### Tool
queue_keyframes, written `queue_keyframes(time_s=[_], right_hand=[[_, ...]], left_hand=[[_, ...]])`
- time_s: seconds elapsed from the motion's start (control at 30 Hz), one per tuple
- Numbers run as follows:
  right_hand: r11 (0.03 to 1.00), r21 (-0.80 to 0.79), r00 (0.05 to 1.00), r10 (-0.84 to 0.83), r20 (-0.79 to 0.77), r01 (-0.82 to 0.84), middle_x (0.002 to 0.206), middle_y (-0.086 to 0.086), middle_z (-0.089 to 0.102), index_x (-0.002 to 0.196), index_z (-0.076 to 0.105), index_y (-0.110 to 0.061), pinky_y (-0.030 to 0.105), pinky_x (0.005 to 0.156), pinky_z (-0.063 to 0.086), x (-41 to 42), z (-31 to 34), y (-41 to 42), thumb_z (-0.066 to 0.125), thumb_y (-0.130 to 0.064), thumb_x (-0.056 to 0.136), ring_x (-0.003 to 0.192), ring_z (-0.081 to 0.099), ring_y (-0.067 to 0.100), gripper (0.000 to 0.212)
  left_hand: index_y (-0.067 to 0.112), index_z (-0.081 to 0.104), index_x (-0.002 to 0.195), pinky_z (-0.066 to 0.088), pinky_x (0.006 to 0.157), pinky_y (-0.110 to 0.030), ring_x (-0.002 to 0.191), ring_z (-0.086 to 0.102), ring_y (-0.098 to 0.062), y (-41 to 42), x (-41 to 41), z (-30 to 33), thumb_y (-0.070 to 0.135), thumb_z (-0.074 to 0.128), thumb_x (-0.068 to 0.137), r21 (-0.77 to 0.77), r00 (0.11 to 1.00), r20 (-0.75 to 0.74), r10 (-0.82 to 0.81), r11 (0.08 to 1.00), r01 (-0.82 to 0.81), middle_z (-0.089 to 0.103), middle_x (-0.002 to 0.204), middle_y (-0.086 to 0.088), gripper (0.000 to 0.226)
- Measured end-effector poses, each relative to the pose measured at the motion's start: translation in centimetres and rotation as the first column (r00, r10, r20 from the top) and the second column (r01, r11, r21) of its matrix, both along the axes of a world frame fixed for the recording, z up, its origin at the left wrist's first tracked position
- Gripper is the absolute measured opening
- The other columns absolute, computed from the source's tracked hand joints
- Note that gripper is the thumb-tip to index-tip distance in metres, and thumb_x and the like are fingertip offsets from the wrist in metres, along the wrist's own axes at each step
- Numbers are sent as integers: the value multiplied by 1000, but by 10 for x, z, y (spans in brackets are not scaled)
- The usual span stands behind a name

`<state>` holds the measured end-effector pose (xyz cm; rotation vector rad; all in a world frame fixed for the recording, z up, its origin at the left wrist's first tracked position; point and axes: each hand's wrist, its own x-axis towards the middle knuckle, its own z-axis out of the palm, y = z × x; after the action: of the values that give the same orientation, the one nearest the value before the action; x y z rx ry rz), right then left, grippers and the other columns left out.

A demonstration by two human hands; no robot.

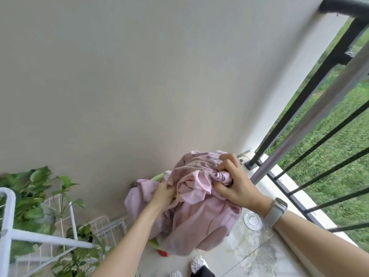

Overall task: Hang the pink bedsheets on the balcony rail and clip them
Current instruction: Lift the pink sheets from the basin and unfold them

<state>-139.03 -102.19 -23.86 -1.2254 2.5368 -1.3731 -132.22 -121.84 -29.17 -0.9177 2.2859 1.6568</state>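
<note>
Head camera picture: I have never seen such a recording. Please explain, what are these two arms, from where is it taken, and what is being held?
There is no machine here. A person wears one wide-angle camera on the head, looking down at their own arms. Both hands grip a bundle of crumpled pink bedsheets over a light green plastic basin on the balcony floor. The right hand, with a pale wristband watch, bunches the cloth at the top; the left hand holds it lower. The dark metal balcony rail stands at the right, with grass beyond. Green potted plants on a white wire rack are at the left.
</note>
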Motion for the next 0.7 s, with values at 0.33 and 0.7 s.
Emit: queue_keyframes(time_s=[0.33,0.7], right_hand=[[954,-219,976,-215,-30,204,107,7,51,90,38,-24,38,80,45,-54,91,-56,63,-14,80,96,52,29,29],[980,11,954,196,-229,-199,98,-3,54,106,46,-22,29,77,43,-58,236,-67,40,-49,88,84,50,9,33]], left_hand=[[14,58,80,44,60,-13,70,58,-13,-46,-79,189,13,56,88,-149,692,-719,71,956,-254,60,73,5,8],[21,54,79,40,62,-3,70,52,5,-75,-69,355,13,45,94,-366,475,-853,-216,897,-248,56,76,12,19]])
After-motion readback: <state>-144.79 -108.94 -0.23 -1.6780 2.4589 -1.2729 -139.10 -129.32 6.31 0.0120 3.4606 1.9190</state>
